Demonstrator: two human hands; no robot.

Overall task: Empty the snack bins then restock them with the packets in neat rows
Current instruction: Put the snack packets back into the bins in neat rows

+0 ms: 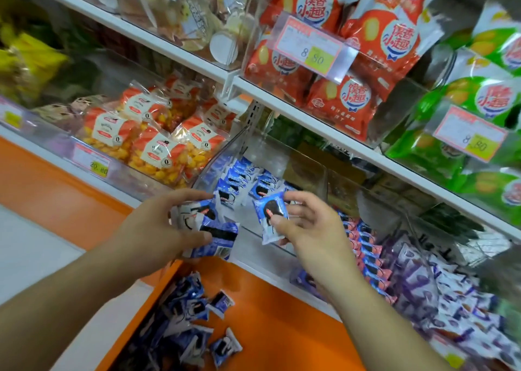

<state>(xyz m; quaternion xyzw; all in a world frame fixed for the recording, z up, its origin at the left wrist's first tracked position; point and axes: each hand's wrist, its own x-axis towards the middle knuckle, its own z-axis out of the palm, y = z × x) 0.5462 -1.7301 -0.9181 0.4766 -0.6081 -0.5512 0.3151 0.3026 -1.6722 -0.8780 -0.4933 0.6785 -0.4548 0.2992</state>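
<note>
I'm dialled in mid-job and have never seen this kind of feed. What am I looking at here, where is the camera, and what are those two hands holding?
There is no machine here: a person works with bare hands, and the single picture comes from a wide-angle camera worn on their head, looking forward and down at shop shelves.

The left hand grips a bunch of small blue snack packets. The right hand pinches a single blue packet between thumb and fingers, just in front of a clear bin that already has the same packets standing in it.

Below the hands, more blue packets lie in a loose pile beside the orange base panel. Around them are other clear bins: yellow candy bags to the left, red bags and green bags on the shelf above.
</note>
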